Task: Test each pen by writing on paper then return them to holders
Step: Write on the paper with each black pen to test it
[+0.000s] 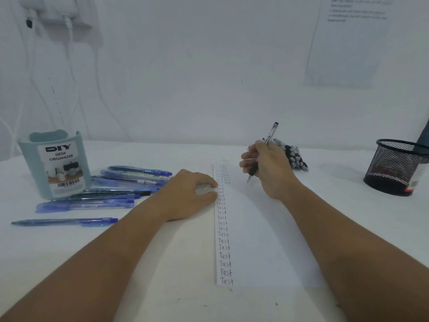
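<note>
Your right hand (267, 168) grips a clear-barrelled pen (263, 153), tip just above the paper (255, 228). Your left hand (192, 191) pins the sheet's left edge, fingers loosely curled, holding nothing. The "Test" column runs the full length with a second one started at the far end, so roughly midway. Blue pens (97, 194) lie loose by the smooth plastic organizer (55, 168); black pens (293, 156) are piled left of the mesh holder (397, 168). None returned yet.

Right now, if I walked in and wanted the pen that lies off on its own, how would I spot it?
Start at the pale blue desk organizer on the table's left side, with blue pens piled beside it. Look nearer than that pile, toward the person. The lone blue pen lies flat there, apart from the others and touching none.
</note>
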`<state>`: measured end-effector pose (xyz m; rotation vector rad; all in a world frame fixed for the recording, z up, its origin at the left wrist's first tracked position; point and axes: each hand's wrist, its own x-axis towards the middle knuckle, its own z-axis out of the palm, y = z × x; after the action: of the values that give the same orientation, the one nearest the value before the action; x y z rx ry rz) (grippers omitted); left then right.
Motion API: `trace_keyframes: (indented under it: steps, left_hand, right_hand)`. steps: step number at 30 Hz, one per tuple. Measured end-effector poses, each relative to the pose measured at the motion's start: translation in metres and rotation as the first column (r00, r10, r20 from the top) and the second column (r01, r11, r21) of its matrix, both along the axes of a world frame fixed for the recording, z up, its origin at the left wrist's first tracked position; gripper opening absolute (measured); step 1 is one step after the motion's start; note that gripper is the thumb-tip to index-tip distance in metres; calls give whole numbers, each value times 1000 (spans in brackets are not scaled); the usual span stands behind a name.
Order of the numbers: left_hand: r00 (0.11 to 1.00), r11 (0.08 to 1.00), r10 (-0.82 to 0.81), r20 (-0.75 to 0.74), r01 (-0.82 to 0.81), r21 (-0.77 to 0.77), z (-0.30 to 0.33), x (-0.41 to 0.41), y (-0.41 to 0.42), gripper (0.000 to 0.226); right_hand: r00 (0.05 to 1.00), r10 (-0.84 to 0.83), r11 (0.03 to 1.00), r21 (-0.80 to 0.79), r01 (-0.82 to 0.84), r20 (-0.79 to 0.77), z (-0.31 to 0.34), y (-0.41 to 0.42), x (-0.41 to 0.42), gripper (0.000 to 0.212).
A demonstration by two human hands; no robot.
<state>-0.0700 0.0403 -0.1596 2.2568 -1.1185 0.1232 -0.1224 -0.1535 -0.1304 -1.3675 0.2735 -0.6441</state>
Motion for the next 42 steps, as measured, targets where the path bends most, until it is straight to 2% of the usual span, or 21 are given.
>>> trace_keyframes:
  steps: [3, 6, 9, 14, 18, 20, 21, 24, 28, 31, 34, 37, 39, 42]
  left_hand:
    - [1000, 1000, -1, -5, 1, 1, 0, 0, 0, 25]
    - [1000, 1000, -13, -21, 13, -8, 0, -1, 1, 24]
    - [999, 1000, -12, -30, 12, -4, 0, -1, 1, 25]
    - [1000, 1000, -6, -19, 6, 2, 0, -3, 1, 25]
    - [1000, 1000, 11, 10, -11, 12, 2, -4, 0, 27]
    - [999, 999, 27, 34, -27, 20, 2, -5, -2, 27]
    - [999, 999, 33, 39, -34, 29, 3, -5, -2, 28]
    - [999, 998, 43, 30, -44, 53, 3, -6, -3, 43]
    - [999, 998, 48, 13, -49, 37, 3, -6, -3, 48]
    - [999, 998, 47, -9, -47, 29, 2, -6, -3, 38]
    - [999, 998, 49, -1, -49, 25, 2, -5, -4, 21]
    - [999, 998, 50, 0, -50, 23, 1, -4, -4, 21]
    - [999, 999, 46, -1, -46, 23, 1, -4, -3, 21]
    - [999, 999, 38, 17, -39, 20, 2, -5, -4, 20]
  right_hand:
    - [999, -22, 1000, 12, 23, -35, 1, -6, -3, 19]
    - [999, -32, 998, 57, 32, -11, 4, -8, -6, 28]
    - [1000, -29, 999, 26, 29, -4, 3, -8, -8, 30]
    - [1000, -18, 1000, 17, 18, 4, 6, -9, -10, 24]
    - [990, -125, 992, 22, 127, -70, 31, -13, -10, 14]
    - [973, -215, 976, -58, 211, -83, 50, -26, -8, 17]
    - [959, -267, 957, -147, 252, -94, 57, -36, -7, 15]
    - [883, -442, 816, -480, 321, -161, 68, -72, -2, 14]
    - [769, -601, 647, -697, 308, -218, 61, -113, 6, 12]
    - [694, -668, 571, -783, 247, -268, 49, -129, 14, 3]
    - [660, -695, 529, -825, 199, -285, 40, -138, 23, 20]
    - [652, -690, 547, -816, 187, -313, 35, -144, 31, 31]
    - [655, -676, 568, -804, 174, -336, 35, -143, 33, 30]
    - [657, -669, 558, -819, 135, -348, 35, -140, 37, 38]
